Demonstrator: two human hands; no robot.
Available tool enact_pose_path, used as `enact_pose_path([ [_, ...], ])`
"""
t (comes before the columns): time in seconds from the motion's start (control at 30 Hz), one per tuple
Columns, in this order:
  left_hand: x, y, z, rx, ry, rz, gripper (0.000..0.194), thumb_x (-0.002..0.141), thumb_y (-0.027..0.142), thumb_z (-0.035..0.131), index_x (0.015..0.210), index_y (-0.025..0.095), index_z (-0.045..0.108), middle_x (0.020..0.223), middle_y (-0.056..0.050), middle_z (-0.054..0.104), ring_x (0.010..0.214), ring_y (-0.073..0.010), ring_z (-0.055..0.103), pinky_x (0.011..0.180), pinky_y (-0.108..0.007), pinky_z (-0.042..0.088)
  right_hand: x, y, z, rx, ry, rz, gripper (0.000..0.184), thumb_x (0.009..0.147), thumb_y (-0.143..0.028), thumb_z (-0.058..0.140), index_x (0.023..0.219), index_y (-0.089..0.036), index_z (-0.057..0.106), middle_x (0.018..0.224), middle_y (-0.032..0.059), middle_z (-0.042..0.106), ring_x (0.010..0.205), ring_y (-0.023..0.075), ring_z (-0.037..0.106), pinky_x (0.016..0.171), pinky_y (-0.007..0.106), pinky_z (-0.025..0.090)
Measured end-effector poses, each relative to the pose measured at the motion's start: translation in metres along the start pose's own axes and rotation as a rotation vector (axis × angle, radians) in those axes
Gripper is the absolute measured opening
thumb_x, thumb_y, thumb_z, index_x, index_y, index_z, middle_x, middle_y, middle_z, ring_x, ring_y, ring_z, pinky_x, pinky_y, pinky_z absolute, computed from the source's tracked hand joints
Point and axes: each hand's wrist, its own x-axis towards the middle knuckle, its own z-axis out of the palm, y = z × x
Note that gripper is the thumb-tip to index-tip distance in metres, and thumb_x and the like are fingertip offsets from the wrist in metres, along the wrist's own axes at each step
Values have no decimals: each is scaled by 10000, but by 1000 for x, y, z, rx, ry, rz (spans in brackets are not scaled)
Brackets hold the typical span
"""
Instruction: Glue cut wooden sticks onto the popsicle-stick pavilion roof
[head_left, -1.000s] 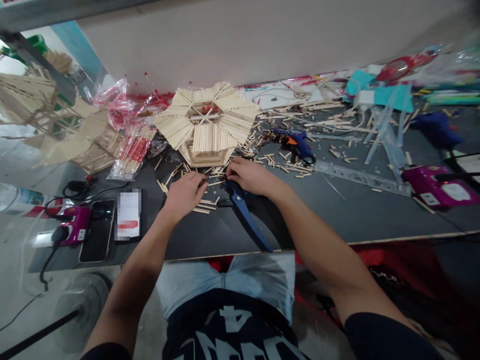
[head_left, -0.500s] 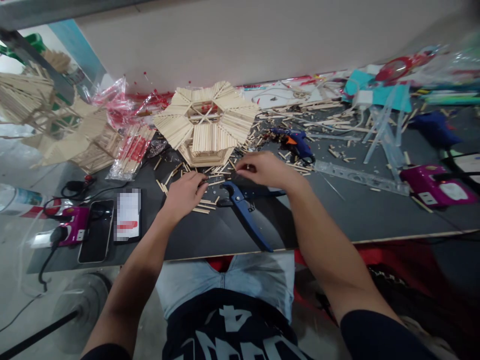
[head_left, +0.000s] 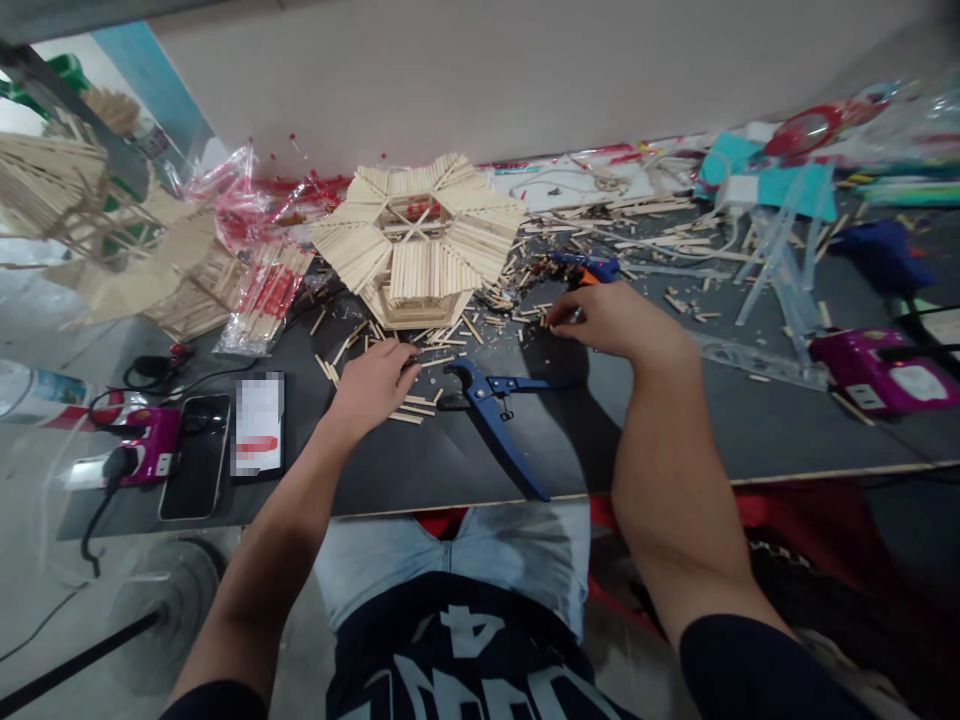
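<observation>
My left hand rests on the table among short wooden sticks, its thumb held apart from the fingers. My right hand hovers just in front of a blue and orange hot glue gun, partly covering it. Its fingers are loosely bent, with a gap to the thumb, and nothing shows in them. Between and below the hands lies a blue pipe cutter, its handles spread. Beyond the left hand stands a star-shaped model of wooden sticks.
At left are a second stick structure, a packet of sticks, two phones and a purple power socket. To the right lie a clear ruler, glue sticks, another purple socket and another glue gun.
My right hand has moved right, away from my left hand and the pipe cutter, toward the glue gun, and its fingers have loosened. My left hand has stayed nearly in place.
</observation>
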Motion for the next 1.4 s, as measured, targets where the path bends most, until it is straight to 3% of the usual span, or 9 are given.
enact_pose_path([
  [0.13,-1,1,-1,7,-5,15,245,1065,310,515,1193,169,669,1165,-89,729,1116,-238,693,909,-352,561,5,2,9,0,69,37,106,806,-194,724,884,-208,794,824,48,784,779,207,712,723,298,501],
  [0.3,-2,0,0,15,-3,22,237,1060,308,519,1178,172,673,1155,-91,732,1101,-239,695,896,-352,565,8,10,16,2,111,-14,78,783,-216,727,841,-209,779,785,44,771,727,197,692,685,301,487],
  [0.5,-1,1,2,-8,11,6,251,1051,302,536,1235,168,642,1174,-100,730,1073,-221,701,904,-344,570,4,4,8,-39,103,-18,51,778,-229,699,796,-189,724,761,66,747,680,203,667,648,307,475],
  [0.67,-1,1,1,7,-10,2,243,1047,303,541,1218,168,650,1182,-105,730,1108,-237,694,912,-349,567,-8,-13,-12,132,169,-34,113,814,-305,685,834,-195,699,739,52,711,668,189,640,672,310,484],
  [0.9,-1,-2,2,13,-17,11,237,1050,308,538,1212,178,654,1177,-94,737,1126,-240,686,912,-358,564,-29,-57,-32,566,429,-335,169,861,-376,681,901,-213,659,861,40,700,663,144,592,624,309,504],
  [1.1,-1,-1,2,39,-26,40,226,1057,307,523,1182,183,665,1164,-82,744,1165,-249,674,946,-371,557,-22,-91,-32,496,514,-453,83,889,-300,668,883,-223,639,884,39,665,716,149,583,626,311,490],
  [1.4,-1,0,1,67,-50,64,228,1057,302,518,1171,171,666,1124,-87,737,1138,-254,672,920,-369,556,-21,-99,-27,392,598,-487,32,932,-249,623,920,-226,604,926,43,657,811,177,610,770,355,523],
])
